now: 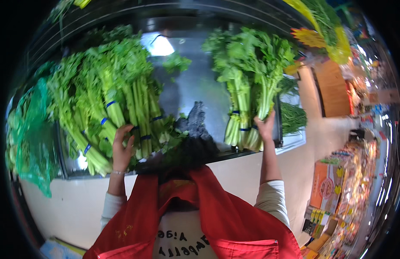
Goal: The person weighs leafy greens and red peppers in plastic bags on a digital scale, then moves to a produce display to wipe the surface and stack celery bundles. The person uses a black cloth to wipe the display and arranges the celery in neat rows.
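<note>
My right hand (266, 124) grips a bunch of celery (266, 85) near its lower stalks, at the right side of a dark metal display tray (193, 81). Two more celery bunches (240, 113), tied with blue bands, lie just left of it. Over the left pile of banded celery (106, 84), my left hand (122, 147) has its thumb and fingers apart with nothing between them. Its fingertips are close to the stalk ends; whether they touch is unclear. Loose celery leaves (176, 62) lie on bare metal between the two groups.
Left of the tray hangs a green plastic bag (36, 139) of vegetables. Thin green vegetables (292, 118) fill a white container to the right. A yellow-wrapped bundle of greens (332, 35) is at the upper right. Printed cartons (326, 184) stand along the aisle.
</note>
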Tool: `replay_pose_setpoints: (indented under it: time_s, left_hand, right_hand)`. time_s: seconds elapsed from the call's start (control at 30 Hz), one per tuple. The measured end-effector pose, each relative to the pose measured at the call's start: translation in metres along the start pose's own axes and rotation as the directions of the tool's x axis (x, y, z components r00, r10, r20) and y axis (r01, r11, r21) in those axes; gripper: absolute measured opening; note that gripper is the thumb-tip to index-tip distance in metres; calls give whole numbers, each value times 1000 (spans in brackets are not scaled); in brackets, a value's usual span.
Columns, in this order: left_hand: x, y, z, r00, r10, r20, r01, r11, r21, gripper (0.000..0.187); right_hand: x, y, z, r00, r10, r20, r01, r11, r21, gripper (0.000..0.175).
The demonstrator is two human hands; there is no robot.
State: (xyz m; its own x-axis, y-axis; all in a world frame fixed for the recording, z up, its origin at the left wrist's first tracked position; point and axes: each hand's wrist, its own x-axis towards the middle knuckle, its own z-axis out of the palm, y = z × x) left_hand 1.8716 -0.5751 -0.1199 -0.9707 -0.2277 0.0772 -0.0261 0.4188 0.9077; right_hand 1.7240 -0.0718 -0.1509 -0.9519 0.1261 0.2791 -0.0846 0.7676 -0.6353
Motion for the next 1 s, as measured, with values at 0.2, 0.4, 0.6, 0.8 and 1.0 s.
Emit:
replay_pose_setpoints:
  time_s: [0.2,0.4,0.6,0.8,1.0]
  left_hand:
    - [-11,-2,-15,984,114,-139,-46,906,421,45]
    - [-33,-12,-34,903,95,-420,141,856,497,50]
    - [-59,-41,-69,753,169,-636,273,799,536,54]
    - [-56,-96,-114,747,-106,-657,458,798,391,79]
    - [-19,-123,-122,740,-360,-569,585,762,278,74]
  right_hand:
    - [-2,22,24,995,86,56,-53,897,-439,84]
    - [-13,-86,90,923,-312,-225,242,926,-290,61]
    - [-100,-250,218,762,-453,463,-14,703,712,29]
    - [-130,-372,280,531,-374,760,340,916,213,71]
    - [-124,-419,299,533,-243,811,523,848,-90,71]
